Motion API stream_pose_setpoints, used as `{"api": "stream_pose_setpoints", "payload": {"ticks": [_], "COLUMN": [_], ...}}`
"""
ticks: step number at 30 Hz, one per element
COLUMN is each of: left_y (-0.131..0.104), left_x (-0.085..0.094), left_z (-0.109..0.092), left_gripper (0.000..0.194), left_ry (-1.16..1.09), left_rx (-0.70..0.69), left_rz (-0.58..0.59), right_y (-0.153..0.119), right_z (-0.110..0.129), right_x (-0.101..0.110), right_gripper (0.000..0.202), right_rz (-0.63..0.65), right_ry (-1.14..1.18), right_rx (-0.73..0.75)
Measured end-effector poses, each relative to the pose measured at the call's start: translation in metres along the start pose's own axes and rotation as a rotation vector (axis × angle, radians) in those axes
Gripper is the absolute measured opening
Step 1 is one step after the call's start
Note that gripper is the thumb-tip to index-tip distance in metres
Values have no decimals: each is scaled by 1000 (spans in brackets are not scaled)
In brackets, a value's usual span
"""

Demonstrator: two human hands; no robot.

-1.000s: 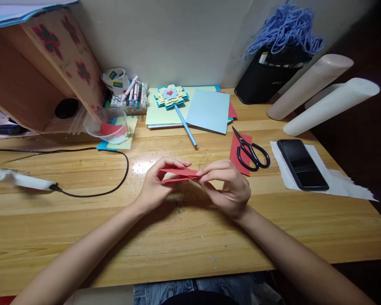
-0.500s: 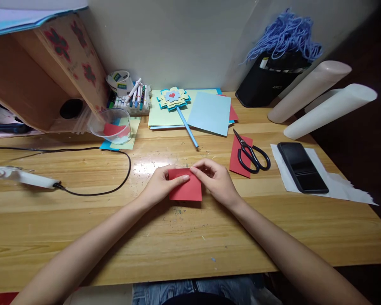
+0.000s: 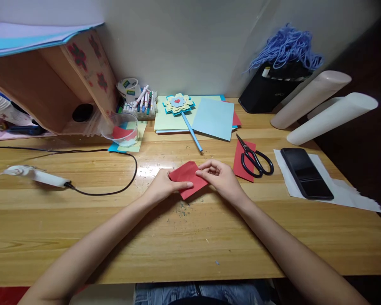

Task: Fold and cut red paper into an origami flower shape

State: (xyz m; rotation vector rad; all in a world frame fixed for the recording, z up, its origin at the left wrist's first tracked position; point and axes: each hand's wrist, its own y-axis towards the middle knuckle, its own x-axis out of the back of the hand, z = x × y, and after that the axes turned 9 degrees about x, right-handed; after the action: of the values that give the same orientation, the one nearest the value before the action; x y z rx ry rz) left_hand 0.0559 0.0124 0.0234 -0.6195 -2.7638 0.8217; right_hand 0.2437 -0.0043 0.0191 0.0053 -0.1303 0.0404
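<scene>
A clear plastic bowl (image 3: 108, 134) stands at the left rear of the worktop (image 3: 178, 241), with a red scrap (image 3: 122, 133) and something white inside it. Yellow paper (image 3: 141, 137) and blue paper (image 3: 116, 148) lie beneath the bowl. Just behind, a clear marker tray (image 3: 149, 115) is packed with white-barrelled markers (image 3: 142, 101), and a printed tape roll (image 3: 127, 88) sits next to them. The cardboard box (image 3: 94, 91) at far left lies open at the front; its contents are dim, but seem to include a white ribbed object and a dark-handled tool. At the right rear, a leaning black holder (image 3: 262, 96) carries a heap of blue yarn (image 3: 287, 48) on top and pens along its mouth.

The left hand (image 3: 161, 185) has its grip closed on a piece of red paper (image 3: 186, 173), thumb laid flat across the face and fingers underneath. The grip of the right hand (image 3: 222, 178) is a pinch, thumb and forefinger together on the same piece's right edge. The red paper lies between the two grips, tilted, above the worktop and near its middle. Right of the right hand, black-handled scissors (image 3: 257, 162) rest partly over a red sheet (image 3: 239, 159).
</scene>
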Motion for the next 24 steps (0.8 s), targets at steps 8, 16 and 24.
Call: {"api": "stream_pose_setpoints", "payload": {"ticks": [8, 16, 24], "left_y": [7, 32, 31], "left_x": [-2, -15, -14], "left_z": [-4, 2, 2], "left_gripper": [40, 42, 43], "left_ry": [-59, -53, -210], "left_rx": [-107, -203, -124], "left_rz": [53, -157, -14], "right_y": [9, 16, 13], "right_z": [-4, -15, -20], "right_x": [7, 3, 1], "right_gripper": [17, 10, 14], "right_rz": [122, -90, -98], "right_ry": [-154, -363, -457], "right_rx": [118, 522, 733]}}
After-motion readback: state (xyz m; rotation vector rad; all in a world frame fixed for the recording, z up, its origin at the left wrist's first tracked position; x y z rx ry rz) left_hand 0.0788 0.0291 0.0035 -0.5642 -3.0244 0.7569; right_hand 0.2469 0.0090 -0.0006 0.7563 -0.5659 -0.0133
